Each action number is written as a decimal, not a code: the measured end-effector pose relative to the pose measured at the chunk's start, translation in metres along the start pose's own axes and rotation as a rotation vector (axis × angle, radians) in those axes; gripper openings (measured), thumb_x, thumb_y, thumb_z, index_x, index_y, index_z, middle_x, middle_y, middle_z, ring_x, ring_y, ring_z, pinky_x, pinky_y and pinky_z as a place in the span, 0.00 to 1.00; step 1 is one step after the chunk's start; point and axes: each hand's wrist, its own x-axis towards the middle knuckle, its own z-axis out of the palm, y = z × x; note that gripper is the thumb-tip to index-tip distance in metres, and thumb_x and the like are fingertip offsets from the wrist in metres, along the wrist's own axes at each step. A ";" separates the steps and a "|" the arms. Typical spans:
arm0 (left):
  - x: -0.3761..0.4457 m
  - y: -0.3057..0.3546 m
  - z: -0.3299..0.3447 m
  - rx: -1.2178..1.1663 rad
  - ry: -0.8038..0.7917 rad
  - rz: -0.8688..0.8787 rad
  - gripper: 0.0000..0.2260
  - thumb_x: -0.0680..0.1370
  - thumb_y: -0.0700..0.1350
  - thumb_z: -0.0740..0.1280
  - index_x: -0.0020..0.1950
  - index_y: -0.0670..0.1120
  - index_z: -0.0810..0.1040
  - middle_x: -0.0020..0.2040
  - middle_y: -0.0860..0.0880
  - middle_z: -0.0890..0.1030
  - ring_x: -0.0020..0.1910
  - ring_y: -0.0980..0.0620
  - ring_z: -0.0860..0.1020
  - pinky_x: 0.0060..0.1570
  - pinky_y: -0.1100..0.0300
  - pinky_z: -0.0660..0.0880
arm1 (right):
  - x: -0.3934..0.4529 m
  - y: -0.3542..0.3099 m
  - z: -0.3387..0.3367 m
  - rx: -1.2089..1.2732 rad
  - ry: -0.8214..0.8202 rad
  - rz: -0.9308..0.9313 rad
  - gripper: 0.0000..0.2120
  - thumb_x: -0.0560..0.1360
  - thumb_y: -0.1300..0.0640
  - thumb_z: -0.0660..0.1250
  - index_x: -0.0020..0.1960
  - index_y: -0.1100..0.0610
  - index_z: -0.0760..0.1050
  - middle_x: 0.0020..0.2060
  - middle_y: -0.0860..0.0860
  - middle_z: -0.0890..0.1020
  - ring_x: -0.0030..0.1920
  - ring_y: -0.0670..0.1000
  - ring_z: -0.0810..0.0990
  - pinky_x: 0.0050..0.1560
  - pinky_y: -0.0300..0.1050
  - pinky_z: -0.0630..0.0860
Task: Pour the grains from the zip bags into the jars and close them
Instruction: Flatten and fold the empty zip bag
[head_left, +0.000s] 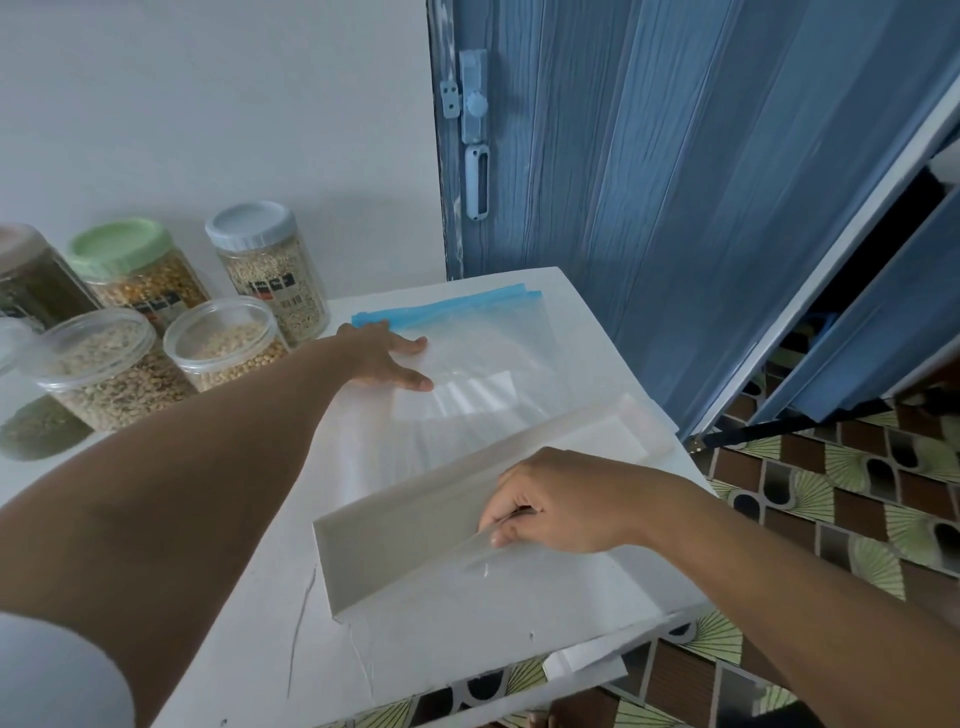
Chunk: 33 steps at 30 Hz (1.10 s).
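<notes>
Handling empty zip bags here: thin clear film, near weightless, limp and slippery, likely to slide on the white tabletop (260, 597) or fold over itself, so best taken by an edge or by the stiffer blue zip strip. Left hand (387, 358) lies at frame centre with fingers straight, flat on the blue-zip bag (493, 332), palm at the bag's left end just below the zip strip, no grip closed around it. Right hand (561, 506) sits lower right, fingers curled, pinching the edge of a second clear bag (467, 551) that drapes over a shallow white tray (353, 540); that bag runs out left and down from the pinch. Both bags look emptied, no grain visible inside. Jars sit at left of frame: two open jars (111, 364) filled with grains and without lids, and behind them a white-lid jar (270, 270) and a green-lid jar (135, 270), already closed. A darker jar at far left edge is cut off, lid state unclear. Blue folding door (675, 182) fills upper right.
</notes>
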 end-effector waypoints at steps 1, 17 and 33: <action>0.001 0.000 0.001 0.000 0.002 0.004 0.42 0.69 0.77 0.67 0.80 0.72 0.56 0.86 0.49 0.47 0.83 0.35 0.47 0.79 0.36 0.47 | -0.002 0.001 0.001 0.006 0.003 -0.001 0.07 0.80 0.48 0.66 0.54 0.43 0.83 0.48 0.49 0.85 0.50 0.55 0.82 0.56 0.61 0.79; 0.006 -0.008 0.012 -0.215 0.129 0.087 0.30 0.81 0.52 0.71 0.78 0.69 0.62 0.83 0.42 0.57 0.80 0.35 0.59 0.79 0.44 0.57 | -0.005 0.026 -0.071 -0.033 0.307 0.083 0.07 0.82 0.50 0.70 0.57 0.45 0.85 0.53 0.39 0.84 0.54 0.41 0.81 0.60 0.41 0.76; -0.005 -0.014 0.017 -0.296 0.123 0.058 0.36 0.76 0.64 0.73 0.81 0.55 0.67 0.86 0.45 0.48 0.82 0.43 0.60 0.77 0.54 0.59 | 0.120 0.070 -0.128 -0.286 0.650 0.191 0.10 0.84 0.57 0.61 0.55 0.54 0.81 0.52 0.52 0.83 0.54 0.58 0.78 0.54 0.55 0.78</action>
